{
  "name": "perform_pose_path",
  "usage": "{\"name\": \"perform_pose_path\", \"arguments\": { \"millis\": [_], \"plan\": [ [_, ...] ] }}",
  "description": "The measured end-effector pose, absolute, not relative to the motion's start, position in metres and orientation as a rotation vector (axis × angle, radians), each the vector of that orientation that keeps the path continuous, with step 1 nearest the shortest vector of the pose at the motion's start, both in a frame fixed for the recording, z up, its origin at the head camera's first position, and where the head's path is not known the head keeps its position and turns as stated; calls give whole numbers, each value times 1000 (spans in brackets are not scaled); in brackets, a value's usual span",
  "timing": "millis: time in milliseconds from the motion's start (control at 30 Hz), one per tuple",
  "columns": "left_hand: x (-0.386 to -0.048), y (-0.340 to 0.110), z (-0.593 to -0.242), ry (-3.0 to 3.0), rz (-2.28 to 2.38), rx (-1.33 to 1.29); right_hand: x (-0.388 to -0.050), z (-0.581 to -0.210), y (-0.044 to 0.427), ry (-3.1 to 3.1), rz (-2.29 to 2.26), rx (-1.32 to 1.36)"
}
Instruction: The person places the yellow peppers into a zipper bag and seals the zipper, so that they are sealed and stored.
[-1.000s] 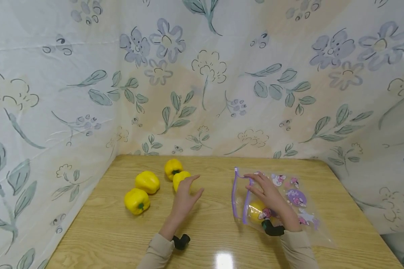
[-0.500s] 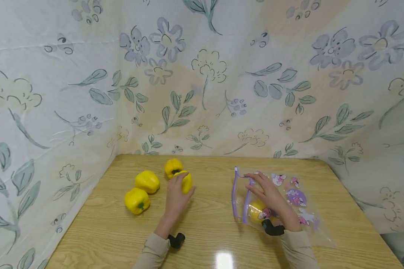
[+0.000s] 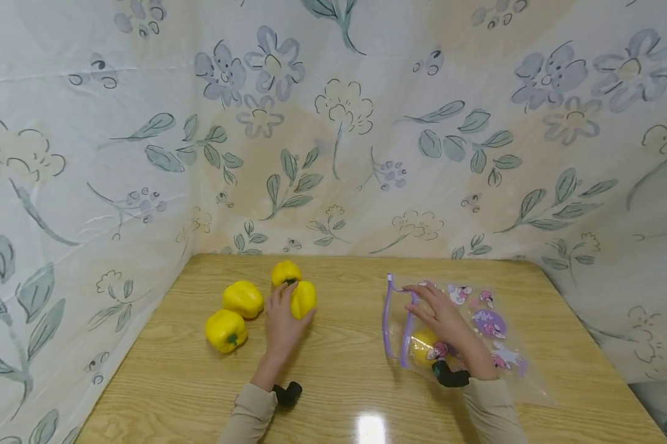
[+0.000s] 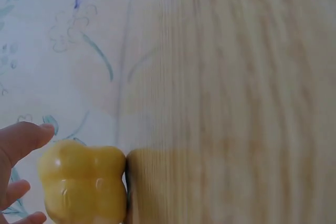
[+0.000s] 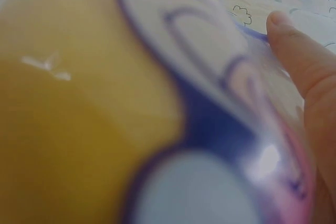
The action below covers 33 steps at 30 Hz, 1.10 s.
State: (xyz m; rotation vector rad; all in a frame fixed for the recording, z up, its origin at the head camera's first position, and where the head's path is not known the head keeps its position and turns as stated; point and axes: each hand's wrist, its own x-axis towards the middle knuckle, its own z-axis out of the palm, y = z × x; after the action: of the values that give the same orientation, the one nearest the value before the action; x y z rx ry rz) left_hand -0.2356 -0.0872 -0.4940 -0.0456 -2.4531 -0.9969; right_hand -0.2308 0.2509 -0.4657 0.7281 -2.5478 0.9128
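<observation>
A yellow bell pepper [image 3: 305, 300] on the table [image 3: 347, 348] is flanked by the left hand [image 3: 282, 325], grip spread: a pick-up, it seems, with closing around it called for! The zip bag [image 3: 487, 323] is touched by the right hand [image 3: 443, 319]; pinching can't be confirmed.

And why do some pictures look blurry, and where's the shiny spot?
Head view: mostly clear, with white glare on the table at the bottom; right wrist view: the bag and the yellow thing inside are blurry, probably too close to the camera; left wrist view: dim, wood grain soft.
</observation>
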Motion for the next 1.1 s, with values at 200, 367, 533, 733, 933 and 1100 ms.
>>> {"name": "perform_pose_path", "arguments": {
  "millis": [200, 367, 533, 733, 933, 1100],
  "plan": [
    [-237, -90, -496, -2492, -1017, -1, -230, -464, 251, -2557, 915, 727],
    [-239, -91, -498, -2505, -1090, -6, -229, -464, 251, -2566, 935, 721],
    [-240, -91, -499, -2521, -1183, -8, -229, -464, 251, -2568, 939, 729],
    [-244, -89, -498, -2523, -1250, -26, -231, -464, 251, -2562, 907, 742],
    [-246, -87, -499, -2526, -1277, -22, -229, -463, 249, -2606, 933, 714],
    [-248, -87, -498, -2525, -1265, -64, -228, -463, 249, -2619, 952, 687]
  ]
}}
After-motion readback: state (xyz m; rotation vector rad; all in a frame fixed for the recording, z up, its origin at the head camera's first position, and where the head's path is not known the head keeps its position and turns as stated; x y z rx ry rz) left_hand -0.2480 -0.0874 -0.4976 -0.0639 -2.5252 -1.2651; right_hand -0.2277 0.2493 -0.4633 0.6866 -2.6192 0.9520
